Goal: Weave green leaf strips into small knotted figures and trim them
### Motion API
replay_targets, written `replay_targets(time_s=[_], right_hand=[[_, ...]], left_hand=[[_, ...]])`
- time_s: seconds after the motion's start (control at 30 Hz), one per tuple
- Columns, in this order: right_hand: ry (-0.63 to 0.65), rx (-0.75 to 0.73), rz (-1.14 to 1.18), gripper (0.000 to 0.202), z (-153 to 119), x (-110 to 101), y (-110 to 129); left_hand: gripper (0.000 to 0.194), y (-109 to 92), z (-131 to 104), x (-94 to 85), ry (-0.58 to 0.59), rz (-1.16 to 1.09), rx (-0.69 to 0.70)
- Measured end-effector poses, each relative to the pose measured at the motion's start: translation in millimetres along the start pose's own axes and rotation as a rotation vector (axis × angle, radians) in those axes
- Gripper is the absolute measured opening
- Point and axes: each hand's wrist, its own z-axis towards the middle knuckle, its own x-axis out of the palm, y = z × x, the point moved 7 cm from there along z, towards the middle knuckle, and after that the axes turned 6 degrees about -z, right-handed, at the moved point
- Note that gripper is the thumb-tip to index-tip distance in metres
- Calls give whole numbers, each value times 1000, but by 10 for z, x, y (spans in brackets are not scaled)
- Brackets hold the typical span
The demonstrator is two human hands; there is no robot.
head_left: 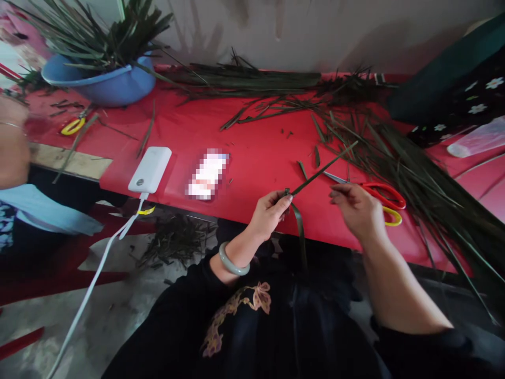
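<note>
My left hand [270, 213], with a pale bangle [232, 261] at the wrist, pinches a green leaf strip [325, 167] near its folded end. One length of the strip points up and right; another hangs down below the fingers. To the right, my right hand [357, 208] is raised over the red table with its fingers curled together. Whether anything small is between those fingertips cannot be made out. Scissors with red and yellow handles [389, 196] lie beside and partly behind my right hand. Small leaf pieces [302, 169] lie just beyond my hands.
A white power bank [150, 169] with a cable and a blurred phone [208, 175] lie on the red table [189, 121]. Leaves fill a blue basin [106, 84] at back left. Leaf piles [430, 195] spread at right. Other scissors [73, 126] and a person's arm [13, 142] are left.
</note>
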Motion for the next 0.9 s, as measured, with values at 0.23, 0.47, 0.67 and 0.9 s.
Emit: replay_targets(time_s=[0.23, 0.47, 0.67, 0.9], right_hand=[[58, -147, -637, 30, 134, -402, -597], [173, -207, -698, 43, 242, -386, -878], [223, -179, -676, 48, 266, -436, -977], [-53, 187, 339, 53, -203, -621, -590]], left_hand=[[26, -69, -9, -92, -45, -20, 42], [25, -151, -68, -53, -56, -34, 59], [25, -231, -81, -106, -107, -20, 99], [23, -332, -64, -213, -192, -28, 180]])
